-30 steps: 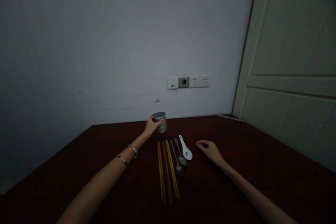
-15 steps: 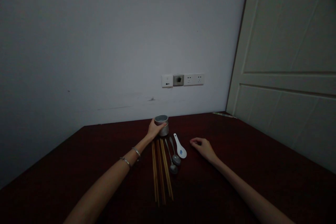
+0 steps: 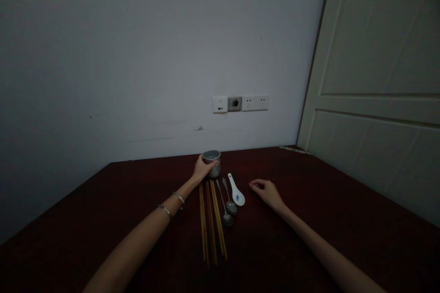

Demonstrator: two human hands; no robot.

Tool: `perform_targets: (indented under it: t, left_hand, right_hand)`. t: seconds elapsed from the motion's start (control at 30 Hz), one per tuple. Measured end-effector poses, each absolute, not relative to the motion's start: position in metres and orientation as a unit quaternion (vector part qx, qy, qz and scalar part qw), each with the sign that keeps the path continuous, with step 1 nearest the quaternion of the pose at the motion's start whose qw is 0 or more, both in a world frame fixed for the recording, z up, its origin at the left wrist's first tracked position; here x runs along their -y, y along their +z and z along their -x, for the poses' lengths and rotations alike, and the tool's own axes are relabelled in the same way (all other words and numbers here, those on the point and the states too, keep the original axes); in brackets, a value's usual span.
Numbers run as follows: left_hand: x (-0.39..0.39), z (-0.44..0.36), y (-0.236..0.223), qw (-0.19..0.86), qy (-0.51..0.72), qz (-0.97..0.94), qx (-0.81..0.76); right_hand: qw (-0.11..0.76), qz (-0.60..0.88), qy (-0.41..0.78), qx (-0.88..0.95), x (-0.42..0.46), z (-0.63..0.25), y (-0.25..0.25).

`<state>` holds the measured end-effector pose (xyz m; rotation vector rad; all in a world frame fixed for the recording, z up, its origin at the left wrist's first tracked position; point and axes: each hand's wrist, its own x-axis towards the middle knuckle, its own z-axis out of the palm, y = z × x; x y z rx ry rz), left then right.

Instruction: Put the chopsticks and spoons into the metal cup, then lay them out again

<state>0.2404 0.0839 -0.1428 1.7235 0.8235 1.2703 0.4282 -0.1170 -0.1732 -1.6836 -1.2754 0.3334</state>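
My left hand [image 3: 203, 169] is wrapped round a grey metal cup [image 3: 215, 170], which stands upright at the far side of the table; part of its left side is hidden by the fingers. In front of the cup lie several wooden chopsticks [image 3: 213, 229], pointing toward me. Beside them are two metal spoons, one with its bowl nearer me [image 3: 227, 219] and the other [image 3: 231, 208] slightly farther off. A white soup spoon [image 3: 238, 196] with a blue mark lies to their right. My right hand [image 3: 269, 192] rests right of it, fingers curled together, apart from everything but the table.
The dark red table [image 3: 154, 183] meets a pale wall [image 3: 154, 55] at the back. Wall sockets [image 3: 255, 103] sit above the cup. A pale panelled door [image 3: 374, 100] stands along the right side. A thin strip [image 3: 294, 149] lies at the back right edge.
The view has shifted very slightly. Both hands, the cup, the chopsticks and the spoons keep their places.
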Motion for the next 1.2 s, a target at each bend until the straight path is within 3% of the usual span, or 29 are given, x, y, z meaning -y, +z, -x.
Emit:
perform_targets:
  t: [0.5, 0.77, 0.87, 1.07, 1.2]
  left_hand:
    - [-0.081, -0.230, -0.147, 0.480, 0.480, -0.673, -0.292]
    - [-0.079, -0.182, -0.133, 0.438, 0.476, -0.647, -0.403]
    - [-0.070, -0.164, -0.126, 0.435, 0.415, -0.673, -0.431]
    - [-0.045, -0.148, -0.125, 0.393, 0.160, -0.785, -0.451]
    - [-0.028, -0.151, -0.126, 0.346, 0.101, -0.816, -0.453]
  right_hand:
    - [0.476, 0.692, 0.137, 0.525, 0.118, -0.429, -0.174]
    - [0.480, 0.691, 0.139, 0.523, 0.118, -0.429, -0.175]
    - [0.472, 0.689, 0.127, 0.535, 0.118, -0.430, -0.177]
    - [0.467, 0.684, 0.109, 0.549, 0.119, -0.429, -0.178]
    - [0.469, 0.683, 0.106, 0.550, 0.120, -0.428, -0.178]
